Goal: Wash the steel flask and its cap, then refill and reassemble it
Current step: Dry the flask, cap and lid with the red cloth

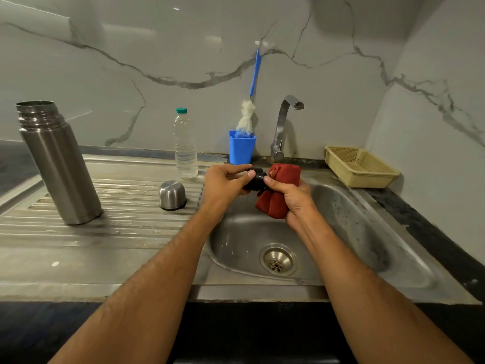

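Your left hand (225, 183) pinches the black stopper (256, 179) over the sink (367, 227); your right hand (291, 198) clutches the red cloth (278, 198), fingertips on the stopper.

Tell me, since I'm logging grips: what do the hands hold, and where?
Left hand pinches the black stopper by its side; right hand grips the red cloth mid-fold.

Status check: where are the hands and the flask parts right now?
Left hand grips small black stopper over sink. Right hand holds red cloth. Open steel flask, steel cup cap on drainboard. Nothing obstructing.
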